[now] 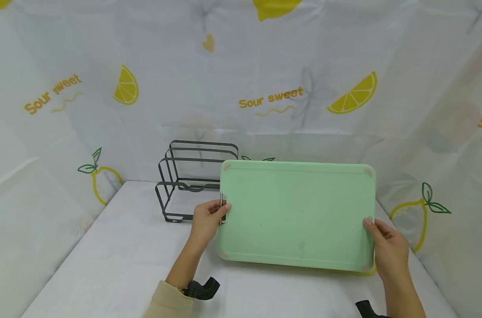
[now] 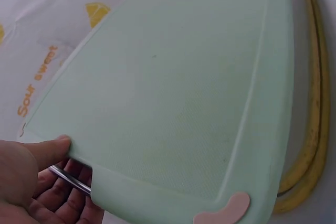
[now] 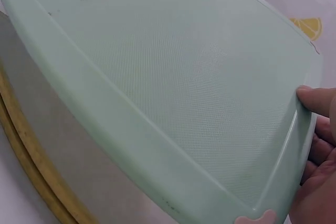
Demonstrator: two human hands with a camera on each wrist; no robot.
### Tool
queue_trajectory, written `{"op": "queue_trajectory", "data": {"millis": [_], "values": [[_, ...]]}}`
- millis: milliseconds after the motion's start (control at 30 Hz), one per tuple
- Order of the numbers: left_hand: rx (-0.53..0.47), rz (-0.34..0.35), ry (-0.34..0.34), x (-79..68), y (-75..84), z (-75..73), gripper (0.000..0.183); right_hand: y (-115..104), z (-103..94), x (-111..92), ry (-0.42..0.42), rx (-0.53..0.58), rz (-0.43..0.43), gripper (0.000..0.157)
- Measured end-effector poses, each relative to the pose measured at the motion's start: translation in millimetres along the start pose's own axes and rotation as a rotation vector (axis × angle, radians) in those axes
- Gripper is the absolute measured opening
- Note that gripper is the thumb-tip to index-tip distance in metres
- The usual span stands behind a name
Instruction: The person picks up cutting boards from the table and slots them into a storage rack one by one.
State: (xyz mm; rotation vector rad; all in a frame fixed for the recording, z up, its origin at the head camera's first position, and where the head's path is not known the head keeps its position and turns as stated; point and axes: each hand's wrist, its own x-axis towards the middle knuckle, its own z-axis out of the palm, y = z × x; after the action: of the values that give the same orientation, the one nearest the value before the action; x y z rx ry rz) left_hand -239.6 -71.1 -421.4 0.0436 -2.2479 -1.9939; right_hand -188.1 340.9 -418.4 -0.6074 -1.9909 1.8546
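Note:
A mint-green cutting board (image 1: 296,212) with pink corner pads is held up in front of me, its long side running left to right. My left hand (image 1: 207,221) grips its left edge at the handle, thumb on the front face. In the left wrist view, the fingers (image 2: 58,195) curl behind a metal bar (image 2: 71,179) at the handle cutout. At the opposite edge, my right hand (image 1: 392,245) pinches the board, thumb in front and fingers behind. Below the board shows a yellow-brown double rim (image 2: 315,103) beside a grey surface; most of that object is hidden.
Behind the board's left side stands a black metal rack (image 1: 197,183) with several upright loops, partly covered by the board. A white cloth (image 1: 106,265) covers the table. Lemon-printed white sheeting (image 1: 209,88) hangs at the back and both sides.

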Motion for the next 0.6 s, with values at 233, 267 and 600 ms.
{"op": "queue_trajectory", "data": {"millis": [233, 267, 600], "values": [[-0.001, 0.025, -0.036, 0.8, 22.6, -20.3, 0.023, -20.3, -0.7, 1.4, -0.171, -0.031, -0.119, 0.007], [0.003, 0.025, -0.042, 1.5, 26.3, -23.4, 0.023, -24.2, -0.4, 2.4, -0.193, -0.067, -0.144, 0.005], [0.114, 0.011, -0.102, 16.2, 71.1, -66.5, 0.033, -70.7, 16.6, 7.1, -0.370, -0.345, -0.352, 0.054]]}}
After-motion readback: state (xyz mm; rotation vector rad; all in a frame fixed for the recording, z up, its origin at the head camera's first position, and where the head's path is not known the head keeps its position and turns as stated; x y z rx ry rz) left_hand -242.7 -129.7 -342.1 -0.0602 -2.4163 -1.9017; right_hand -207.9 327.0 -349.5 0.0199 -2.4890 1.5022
